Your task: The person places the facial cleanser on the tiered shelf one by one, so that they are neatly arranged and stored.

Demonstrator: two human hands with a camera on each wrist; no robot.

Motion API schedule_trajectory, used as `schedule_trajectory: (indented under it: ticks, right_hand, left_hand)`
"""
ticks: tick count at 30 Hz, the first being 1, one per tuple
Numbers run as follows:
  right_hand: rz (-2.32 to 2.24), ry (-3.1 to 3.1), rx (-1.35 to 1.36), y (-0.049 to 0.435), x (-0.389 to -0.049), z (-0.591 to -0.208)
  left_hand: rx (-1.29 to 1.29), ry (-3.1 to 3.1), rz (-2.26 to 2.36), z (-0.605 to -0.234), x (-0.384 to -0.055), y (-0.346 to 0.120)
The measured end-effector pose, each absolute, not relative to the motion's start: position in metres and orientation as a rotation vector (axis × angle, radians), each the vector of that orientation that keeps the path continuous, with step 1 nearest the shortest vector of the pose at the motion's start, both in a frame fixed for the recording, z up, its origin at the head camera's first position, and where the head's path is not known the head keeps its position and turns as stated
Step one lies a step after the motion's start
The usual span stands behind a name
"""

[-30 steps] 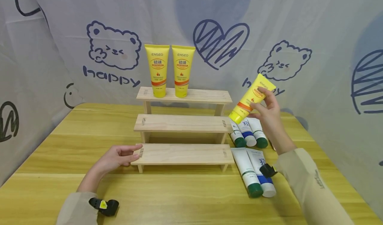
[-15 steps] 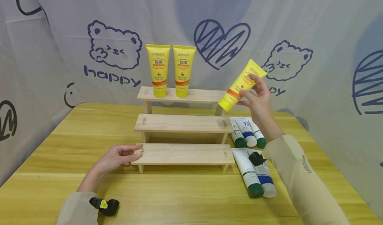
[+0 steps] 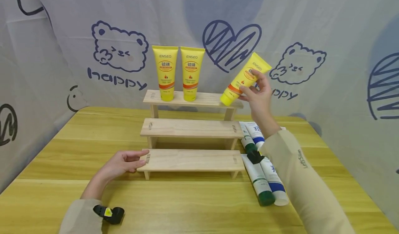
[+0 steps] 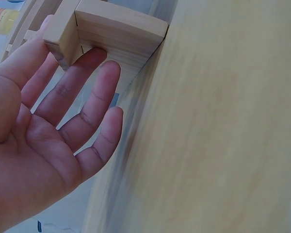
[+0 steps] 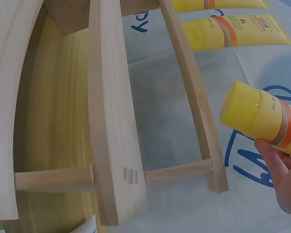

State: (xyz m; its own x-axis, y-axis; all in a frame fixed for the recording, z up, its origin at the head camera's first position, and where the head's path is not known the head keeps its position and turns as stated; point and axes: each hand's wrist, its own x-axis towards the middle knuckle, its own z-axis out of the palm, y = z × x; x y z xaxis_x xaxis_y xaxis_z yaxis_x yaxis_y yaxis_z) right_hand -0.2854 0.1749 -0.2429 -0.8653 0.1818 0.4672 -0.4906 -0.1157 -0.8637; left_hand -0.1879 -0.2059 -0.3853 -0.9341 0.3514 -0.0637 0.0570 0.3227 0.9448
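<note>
In the head view, a yellow squeeze tube [image 3: 242,82] slants cap-down over the right end of the wooden stand's top step [image 3: 212,98]. My right hand [image 3: 259,95] pinches it between thumb and fingers. Its yellow cap [image 5: 238,103] shows beside the top step in the right wrist view. Two matching tubes, a left one [image 3: 166,73] and another yellow tube [image 3: 191,73], stand upright on their caps on that step. My left hand [image 3: 120,165] grips the left end of the bottom step [image 3: 193,160]; in the left wrist view its other fingers [image 4: 94,109] spread loosely below.
The middle step [image 3: 191,128] bears nothing. Right of the stand, several white tubes lie on the wooden table [image 3: 174,206], including a green-capped tube [image 3: 258,180] and a blue-banded tube [image 3: 274,183]. The right sleeve covers part of them. A patterned cloth [image 3: 174,12] hangs behind.
My right hand has carried the yellow tube left and upward, from above the white tubes to over the top step's right end. My left hand stays at the bottom step.
</note>
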Motion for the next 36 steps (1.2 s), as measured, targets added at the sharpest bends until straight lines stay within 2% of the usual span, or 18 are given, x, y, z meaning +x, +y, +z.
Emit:
schedule_trajectory:
  ticks: [15,29,36]
  right_hand:
    - [1.824,-1.879,0.460,0.149,-0.303,-0.239]
    - [1.551,-1.969,0.686,0.139,-0.311,-0.238]
    - [1.513,-2.057,0.711,0.138,-0.311,-0.237]
  left_hand:
    - [0.392,2.332,1.637,-0.385,-0.189,-0.206]
    - [0.391,2.334,1.643,-0.384,-0.188,-0.207]
    - [0.377,2.334,1.642,-0.384,-0.188,-0.207]
